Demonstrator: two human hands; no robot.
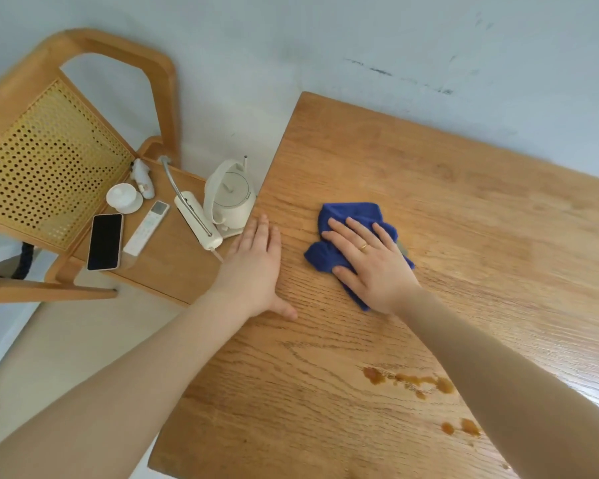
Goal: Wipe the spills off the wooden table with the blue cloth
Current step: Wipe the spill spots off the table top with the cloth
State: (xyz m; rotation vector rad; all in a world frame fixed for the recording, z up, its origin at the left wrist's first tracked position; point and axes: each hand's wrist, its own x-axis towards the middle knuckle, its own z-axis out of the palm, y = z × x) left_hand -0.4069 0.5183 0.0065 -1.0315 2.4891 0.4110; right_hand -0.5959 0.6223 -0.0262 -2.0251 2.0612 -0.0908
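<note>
- Cloth (351,233): blue, bunched up, lies flat on the table (464,209) abt mid-surface, toward the left edge, well apart from the brown spills nearer the person.
- Right hand (372,261): on top of the cloth, palm down, fingers straight & spread, pressing it to the wood; not curled round it. Ring on one finger.
- Under/around the cloth: no brown marks visible there. A faint wet sheen shows beside the cloth's right side, so that patch looks done, or nearly; can't tell what's hidden beneath the cloth.
- Spills (408,379): a row of brown drops & a puddle just beside the right forearm, untouched. A second pair of drops (461,426) sits closer to the near edge, w/ a small speck further down, near the arm.
- Progress, my read: wiping underway, roughly early-to-mid. At least two spill groups remain, both nearer the person than the cloth. Cloth needs to be dragged back toward the body to reach them.
- Left hand (256,264): flat on the table's left edge, fingers straight & together, holding nothing; seems to brace.
- Off the table, left: chair (49,160) w/ a woven back, its seat carrying a kettle (229,195), phone (105,240), remote (146,228), a small white dish & other white items. Not part of the job.
</note>
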